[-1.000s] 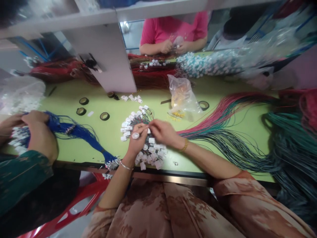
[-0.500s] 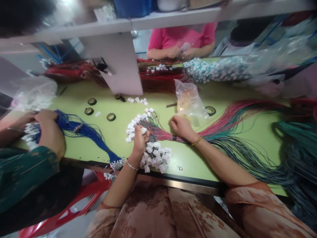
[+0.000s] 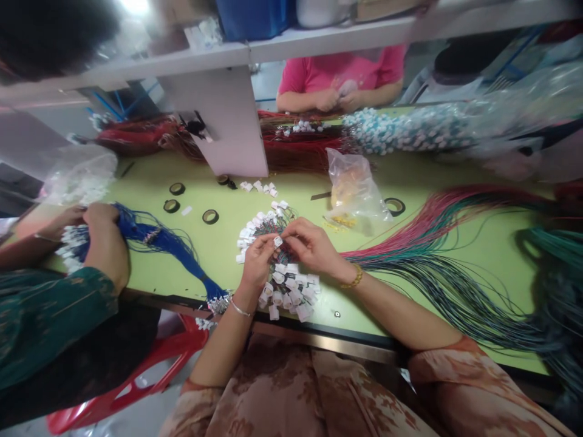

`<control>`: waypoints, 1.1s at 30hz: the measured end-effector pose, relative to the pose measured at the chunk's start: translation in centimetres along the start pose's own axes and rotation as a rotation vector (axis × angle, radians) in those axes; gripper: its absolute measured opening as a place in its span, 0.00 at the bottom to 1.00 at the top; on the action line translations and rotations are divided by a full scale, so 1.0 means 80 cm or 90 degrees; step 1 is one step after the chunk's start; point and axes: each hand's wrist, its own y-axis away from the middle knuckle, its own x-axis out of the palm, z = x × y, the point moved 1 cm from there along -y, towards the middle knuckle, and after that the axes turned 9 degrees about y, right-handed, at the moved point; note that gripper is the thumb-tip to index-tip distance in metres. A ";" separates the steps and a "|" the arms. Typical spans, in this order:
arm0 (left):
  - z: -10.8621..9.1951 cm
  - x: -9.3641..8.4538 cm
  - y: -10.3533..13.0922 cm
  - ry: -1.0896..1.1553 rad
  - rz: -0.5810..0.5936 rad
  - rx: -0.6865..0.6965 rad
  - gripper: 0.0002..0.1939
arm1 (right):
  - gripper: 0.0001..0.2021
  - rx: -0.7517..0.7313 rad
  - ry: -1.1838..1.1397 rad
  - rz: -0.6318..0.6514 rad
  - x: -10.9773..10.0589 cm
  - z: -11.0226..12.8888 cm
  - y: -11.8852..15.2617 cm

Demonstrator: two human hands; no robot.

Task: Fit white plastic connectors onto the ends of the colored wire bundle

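My left hand (image 3: 257, 261) pinches a white plastic connector (image 3: 277, 241) between thumb and fingers, its open face turned up. Close against it, my right hand (image 3: 312, 244) has its thumb and forefinger pressed together at the connector's edge; whatever is in that pinch is too small to make out. Under both hands runs a bundle of red, green and black wires (image 3: 392, 247). White connectors (image 3: 248, 233) fan out at the bundle's left end, and a second cluster of white connectors (image 3: 291, 292) lies nearer the table edge.
A clear plastic bag (image 3: 357, 188) holds small yellow pieces, some spilled in front. Tape rolls (image 3: 210, 216) and loose white connectors (image 3: 259, 187) lie behind. To the left, a co-worker's hands (image 3: 102, 221) are on blue wires (image 3: 175, 246). Another person (image 3: 341, 79) sits opposite, below a shelf (image 3: 319, 37).
My right hand has moved left from beside the plastic bag to the connector in my left hand. The connector has turned its open face up. The whole view has shifted slightly.
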 end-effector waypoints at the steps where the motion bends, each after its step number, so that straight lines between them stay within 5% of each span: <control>1: 0.000 -0.001 0.000 0.003 0.002 0.005 0.22 | 0.06 -0.044 0.044 -0.016 0.001 0.001 0.001; 4: 0.002 -0.004 0.000 0.009 0.012 0.008 0.20 | 0.07 -0.099 0.107 -0.028 0.004 0.000 0.002; 15: 0.004 -0.006 -0.001 -0.015 -0.017 0.021 0.19 | 0.01 -0.028 0.126 -0.011 0.009 0.000 0.007; 28: 0.002 -0.014 -0.005 -0.094 -0.083 0.048 0.16 | 0.18 0.048 0.260 0.071 0.050 0.013 0.046; 31: -0.011 -0.010 0.004 -0.217 0.012 0.061 0.14 | 0.14 0.100 0.174 0.032 0.025 0.004 0.022; 33: -0.017 0.000 0.022 -0.358 0.175 0.097 0.12 | 0.11 0.129 0.141 0.033 0.010 -0.003 -0.001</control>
